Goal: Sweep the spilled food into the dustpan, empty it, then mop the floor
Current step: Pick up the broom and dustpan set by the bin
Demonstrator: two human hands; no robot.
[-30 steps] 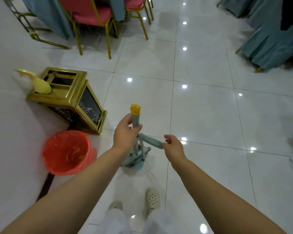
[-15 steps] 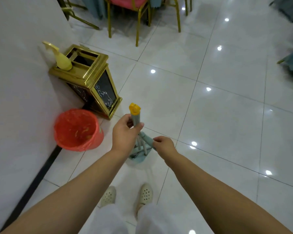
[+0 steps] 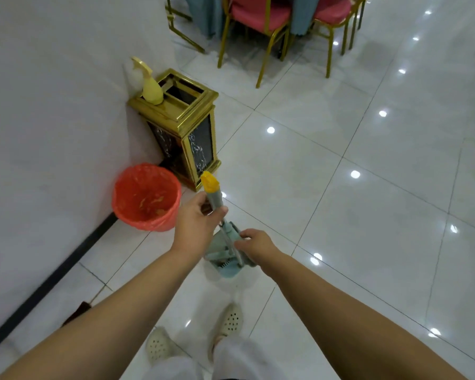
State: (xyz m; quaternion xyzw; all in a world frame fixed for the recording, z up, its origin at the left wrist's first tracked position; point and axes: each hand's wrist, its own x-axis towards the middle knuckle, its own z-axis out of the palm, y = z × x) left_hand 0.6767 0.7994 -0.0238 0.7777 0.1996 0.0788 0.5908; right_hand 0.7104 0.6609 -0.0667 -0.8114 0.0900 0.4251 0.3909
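A glossy white tiled floor [image 3: 340,215] (dotted with ceiling-light reflections) carries everything. A red-lined waste bin [image 3: 146,197] stands by the wall, just beside a gold-framed litter box [image 3: 188,133]. The teal dustpan [image 3: 228,256] rests on the tiles in front of a pair of pale perforated shoes [image 3: 192,335]. Gold-legged chairs with red seats [image 3: 261,26] stand farther off.
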